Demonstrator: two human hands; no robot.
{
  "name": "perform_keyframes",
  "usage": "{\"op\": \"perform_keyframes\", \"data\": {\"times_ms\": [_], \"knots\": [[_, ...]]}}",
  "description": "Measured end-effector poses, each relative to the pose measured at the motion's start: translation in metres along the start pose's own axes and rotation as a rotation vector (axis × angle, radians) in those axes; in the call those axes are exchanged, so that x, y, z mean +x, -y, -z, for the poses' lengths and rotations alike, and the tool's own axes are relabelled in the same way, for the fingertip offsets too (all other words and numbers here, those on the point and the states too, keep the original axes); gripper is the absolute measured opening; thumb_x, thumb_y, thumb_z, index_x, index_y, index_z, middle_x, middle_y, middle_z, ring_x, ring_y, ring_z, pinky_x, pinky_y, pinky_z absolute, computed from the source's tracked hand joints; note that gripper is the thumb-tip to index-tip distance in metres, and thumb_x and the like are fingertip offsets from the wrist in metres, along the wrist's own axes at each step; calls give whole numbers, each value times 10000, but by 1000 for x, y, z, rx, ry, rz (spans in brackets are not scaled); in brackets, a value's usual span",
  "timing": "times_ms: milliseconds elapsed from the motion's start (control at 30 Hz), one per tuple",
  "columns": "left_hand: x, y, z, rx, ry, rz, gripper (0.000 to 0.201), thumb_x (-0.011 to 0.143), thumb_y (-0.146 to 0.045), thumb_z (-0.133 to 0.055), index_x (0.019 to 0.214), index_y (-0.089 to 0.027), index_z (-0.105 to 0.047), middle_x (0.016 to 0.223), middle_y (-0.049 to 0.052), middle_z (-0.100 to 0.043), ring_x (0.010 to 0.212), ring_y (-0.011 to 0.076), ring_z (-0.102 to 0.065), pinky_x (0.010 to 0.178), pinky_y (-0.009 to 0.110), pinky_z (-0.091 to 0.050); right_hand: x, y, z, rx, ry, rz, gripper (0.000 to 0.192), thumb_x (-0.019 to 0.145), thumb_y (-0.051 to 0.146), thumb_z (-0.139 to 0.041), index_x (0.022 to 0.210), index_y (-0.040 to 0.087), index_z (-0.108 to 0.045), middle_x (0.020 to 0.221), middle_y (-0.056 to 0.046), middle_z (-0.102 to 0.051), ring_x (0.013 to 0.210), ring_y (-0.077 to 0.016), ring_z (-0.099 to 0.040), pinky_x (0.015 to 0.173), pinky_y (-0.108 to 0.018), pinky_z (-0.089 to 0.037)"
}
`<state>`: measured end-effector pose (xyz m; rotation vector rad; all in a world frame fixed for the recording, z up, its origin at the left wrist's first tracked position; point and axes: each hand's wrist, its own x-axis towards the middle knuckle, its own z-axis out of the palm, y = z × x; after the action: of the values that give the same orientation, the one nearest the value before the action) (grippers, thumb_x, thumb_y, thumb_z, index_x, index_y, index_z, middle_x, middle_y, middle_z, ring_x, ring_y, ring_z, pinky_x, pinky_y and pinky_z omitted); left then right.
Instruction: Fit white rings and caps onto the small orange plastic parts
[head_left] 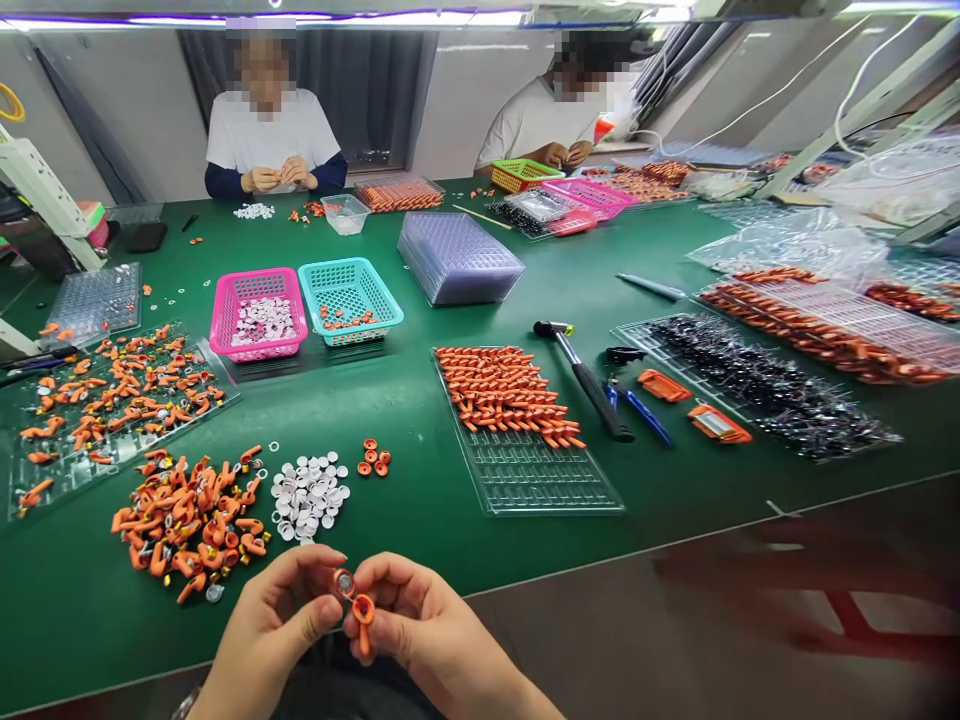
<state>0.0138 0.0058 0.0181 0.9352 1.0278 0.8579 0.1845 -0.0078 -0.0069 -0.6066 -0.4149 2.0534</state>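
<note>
A big green table (pixel 420 420) fills the room. Grey curtains hang behind it, and white wires run along the wall on the right. Two other people in white shirts sit at the far side, each with both hands busy close to the chest.

On the table near the person sits a pile of orange parts (pixel 187 520), and just beside it a small heap of white caps (pixel 309 495). A few orange rings (pixel 373 460) lie next to the caps. Further back stand a pink basket (pixel 259 315) and a blue basket (pixel 349 300), side by side. A clear tray (pixel 525 470) holds rows of orange pieces at its far end. A hammer (pixel 585 380) lies to the right of that tray.

The left hand (pixel 274 625) and the right hand (pixel 420 625) meet just past the table's near edge. Together they hold one small orange part (pixel 358 605). The left thumb and finger pinch its round top end, where a shiny bit shows. The right fingers are closed around its lower tail. Both hands are shut tight on it, and the fingertips nearly touch each other.
</note>
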Motion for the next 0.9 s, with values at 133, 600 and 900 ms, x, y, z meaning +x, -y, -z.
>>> {"op": "perform_keyframes", "data": {"times_ms": [133, 600, 900], "knots": [[1, 1, -2, -46, 30, 77, 266, 764, -421, -788, 864, -178, -745, 736, 4, -702, 672, 142, -636, 637, 220, -526, -2, -2, -1, 54, -9, -21, 359, 621, 251, -927, 883, 133, -712, 733, -39, -757, 606, -94, -679, 601, -181, -506], [0, -6, -8, -110, 96, 148, 293, 746, -407, -806, 764, -156, -656, 640, -12, -645, 593, 125, -605, 592, 216, -458, -2, -5, -4, 49, -13, 69, 319, 634, 208, -916, 764, 152, -631, 747, 2, -728, 611, -94, -671, 614, -200, -503], [-9, -6, -11, 207, 1, -117, 144, 811, -289, -736, 745, -182, -666, 703, -2, -629, 636, 133, -597, 611, 215, -476, -2, -13, 0, -24, 53, 93, 407, 684, 211, -887, 1041, 227, -693, 876, 27, -667, 712, -89, -658, 692, -215, -512]]}}
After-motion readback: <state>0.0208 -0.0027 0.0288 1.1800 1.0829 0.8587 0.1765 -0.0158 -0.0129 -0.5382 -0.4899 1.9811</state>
